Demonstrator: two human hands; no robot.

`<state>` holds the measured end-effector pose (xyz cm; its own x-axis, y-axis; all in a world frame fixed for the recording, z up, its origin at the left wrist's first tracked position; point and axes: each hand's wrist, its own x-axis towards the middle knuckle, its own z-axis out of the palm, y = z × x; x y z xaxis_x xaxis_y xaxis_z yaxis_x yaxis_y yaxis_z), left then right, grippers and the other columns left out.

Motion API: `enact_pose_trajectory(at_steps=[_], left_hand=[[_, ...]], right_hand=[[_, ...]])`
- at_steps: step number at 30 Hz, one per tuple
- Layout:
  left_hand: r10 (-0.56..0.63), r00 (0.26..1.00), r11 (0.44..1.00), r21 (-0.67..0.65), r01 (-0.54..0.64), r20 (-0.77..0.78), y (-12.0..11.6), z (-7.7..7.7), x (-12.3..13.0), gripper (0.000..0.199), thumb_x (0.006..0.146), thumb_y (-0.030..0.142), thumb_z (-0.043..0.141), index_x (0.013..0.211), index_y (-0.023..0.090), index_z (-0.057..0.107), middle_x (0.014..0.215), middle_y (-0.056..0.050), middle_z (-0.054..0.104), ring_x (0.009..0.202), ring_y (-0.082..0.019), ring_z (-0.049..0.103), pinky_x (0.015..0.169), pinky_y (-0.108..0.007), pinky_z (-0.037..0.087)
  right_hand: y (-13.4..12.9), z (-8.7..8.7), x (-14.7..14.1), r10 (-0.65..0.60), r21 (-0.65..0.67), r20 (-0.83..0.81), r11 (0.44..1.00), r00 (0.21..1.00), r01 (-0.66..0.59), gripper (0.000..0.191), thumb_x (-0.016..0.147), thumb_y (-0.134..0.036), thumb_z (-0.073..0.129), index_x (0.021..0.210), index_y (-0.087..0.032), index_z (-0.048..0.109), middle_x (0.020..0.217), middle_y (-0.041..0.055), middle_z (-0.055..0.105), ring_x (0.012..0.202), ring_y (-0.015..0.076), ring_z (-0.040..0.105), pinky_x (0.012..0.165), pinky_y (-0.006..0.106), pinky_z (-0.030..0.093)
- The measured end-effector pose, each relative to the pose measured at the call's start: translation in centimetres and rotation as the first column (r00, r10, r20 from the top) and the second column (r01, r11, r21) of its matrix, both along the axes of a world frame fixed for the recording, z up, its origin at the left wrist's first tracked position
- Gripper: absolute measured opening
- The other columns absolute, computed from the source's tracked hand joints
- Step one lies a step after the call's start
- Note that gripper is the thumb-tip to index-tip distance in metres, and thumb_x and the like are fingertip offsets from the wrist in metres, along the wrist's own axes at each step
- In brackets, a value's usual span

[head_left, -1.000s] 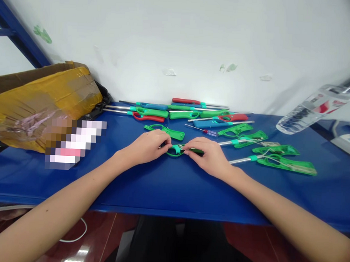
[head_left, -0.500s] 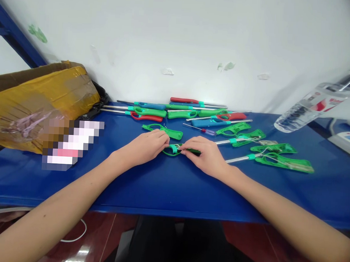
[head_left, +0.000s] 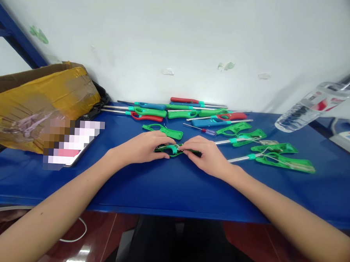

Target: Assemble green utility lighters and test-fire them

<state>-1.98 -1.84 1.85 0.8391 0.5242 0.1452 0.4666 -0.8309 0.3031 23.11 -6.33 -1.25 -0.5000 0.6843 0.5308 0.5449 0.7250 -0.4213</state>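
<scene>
An opened green lighter casing [head_left: 176, 154] with a teal trigger [head_left: 173, 149] lies on the blue table between my hands. My left hand [head_left: 143, 148] grips its left end, thumb in front and fingers behind. With fingertips pinched, my right hand [head_left: 207, 156] holds a thin white wire [head_left: 178, 146] beside the trigger and hides part of the handle. Just behind lies a separate green half-shell [head_left: 171, 132]. To the right are opened green lighters [head_left: 285, 162] with metal tubes, wires and clear inner tanks exposed. A screwdriver [head_left: 208, 131] lies behind my right hand.
Closed red, blue and green lighters [head_left: 152, 112] lie along the wall. At left are a taped cardboard box [head_left: 44, 97] and a phone [head_left: 83, 145] with a blurred screen. A water bottle [head_left: 314, 103] and a white device [head_left: 349, 140] stand at right. The table's front edge [head_left: 170, 213] is near.
My left hand has shifted slightly left along the casing, its thumb moving away from the trigger and apart from the fingers. My right hand stays pinched at nearly the same spot.
</scene>
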Motion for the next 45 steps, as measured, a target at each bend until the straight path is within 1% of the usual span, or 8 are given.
enact_pose_trajectory(at_steps=[6, 17, 24, 28, 31, 33, 37, 45], left_hand=[[-0.012, 0.998, 0.996, -0.093, 0.017, 0.054, 0.3, -0.2, 0.3, 0.040, 0.091, 0.038, 0.064, 0.128, 0.024, 0.060, 0.120, -0.006, 0.067, 0.107, -0.022, 0.062, 0.087, -0.031, 0.050], [-0.047, 0.995, 0.993, -0.102, 0.057, 0.092, 0.2, 0.0, 0.4, 0.036, 0.092, 0.036, 0.064, 0.126, 0.026, 0.063, 0.119, -0.005, 0.069, 0.109, -0.021, 0.061, 0.090, -0.031, 0.051], [-0.086, 0.992, 0.991, -0.095, 0.095, 0.090, 0.4, 0.0, 0.3, 0.031, 0.094, 0.032, 0.060, 0.124, 0.030, 0.066, 0.119, -0.006, 0.068, 0.109, -0.021, 0.062, 0.092, -0.032, 0.050], [-0.060, 0.996, 0.995, -0.079, 0.066, 0.066, 0.2, 0.0, 0.3, 0.036, 0.092, 0.036, 0.062, 0.127, 0.027, 0.063, 0.121, -0.006, 0.068, 0.109, -0.022, 0.062, 0.092, -0.032, 0.050], [0.017, 0.997, 0.999, -0.049, -0.013, 0.079, -0.1, -0.1, 0.8, 0.042, 0.089, 0.041, 0.064, 0.127, 0.023, 0.061, 0.113, -0.007, 0.069, 0.101, -0.022, 0.064, 0.087, -0.032, 0.050], [0.061, 0.993, 0.998, -0.024, -0.059, 0.097, -0.5, -0.4, 1.3, 0.036, 0.091, 0.041, 0.061, 0.121, 0.021, 0.063, 0.106, -0.007, 0.070, 0.098, -0.022, 0.064, 0.086, -0.032, 0.050], [0.064, 0.988, 0.998, -0.001, -0.065, 0.142, -1.0, -1.0, 2.1, 0.027, 0.095, 0.033, 0.054, 0.114, 0.020, 0.067, 0.109, -0.008, 0.069, 0.102, -0.022, 0.063, 0.089, -0.034, 0.050], [0.076, 0.974, 0.997, -0.016, -0.075, 0.212, -0.9, -1.2, 2.3, 0.019, 0.092, 0.027, 0.059, 0.107, 0.020, 0.069, 0.100, -0.006, 0.072, 0.090, -0.019, 0.067, 0.081, -0.031, 0.052]], right_hand=[[0.0, -0.1, 0.1, -0.058, -0.038, -0.061, 0.998, 0.996, 0.056, 0.018, 0.090, -0.014, 0.061, 0.100, -0.022, 0.073, 0.095, 0.0046, 0.077, 0.087, 0.0198, 0.070, 0.077, 0.033, 0.058], [-0.1, -0.2, 0.2, -0.116, -0.052, -0.067, 0.992, 0.991, 0.113, 0.016, 0.085, -0.014, 0.066, 0.090, -0.024, 0.077, 0.088, 0.0033, 0.077, 0.083, 0.0189, 0.071, 0.073, 0.030, 0.059], [0.3, -0.5, 0.4, -0.126, 0.019, -0.088, 0.992, 0.988, 0.128, 0.010, 0.083, -0.017, 0.071, 0.082, -0.025, 0.077, 0.097, 0.0046, 0.077, 0.095, 0.0230, 0.070, 0.085, 0.039, 0.058], [0.4, -0.6, 0.4, -0.146, -0.016, -0.095, 0.989, 0.985, 0.145, 0.009, 0.082, -0.017, 0.072, 0.080, -0.024, 0.077, 0.092, 0.0042, 0.077, 0.091, 0.0223, 0.070, 0.083, 0.038, 0.058], [0.2, -0.6, 0.3, -0.160, -0.059, -0.110, 0.986, 0.981, 0.154, 0.010, 0.082, -0.015, 0.071, 0.078, -0.023, 0.077, 0.091, 0.0040, 0.077, 0.087, 0.0209, 0.071, 0.080, 0.036, 0.058], [0.2, -0.6, 0.3, -0.154, -0.056, -0.102, 0.987, 0.983, 0.149, 0.011, 0.082, -0.015, 0.071, 0.078, -0.023, 0.077, 0.092, 0.0041, 0.077, 0.086, 0.0206, 0.072, 0.080, 0.036, 0.058], [0.2, -0.5, 0.5, -0.129, -0.031, -0.053, 0.991, 0.990, 0.127, 0.012, 0.084, -0.017, 0.068, 0.082, -0.024, 0.078, 0.095, 0.0045, 0.077, 0.090, 0.0216, 0.071, 0.082, 0.037, 0.059], [0.1, 0.1, 1.2, -0.044, -0.028, 0.036, 0.999, 0.998, 0.045, 0.021, 0.088, -0.015, 0.062, 0.097, -0.024, 0.079, 0.104, 0.0062, 0.076, 0.095, 0.0223, 0.071, 0.086, 0.039, 0.059]])
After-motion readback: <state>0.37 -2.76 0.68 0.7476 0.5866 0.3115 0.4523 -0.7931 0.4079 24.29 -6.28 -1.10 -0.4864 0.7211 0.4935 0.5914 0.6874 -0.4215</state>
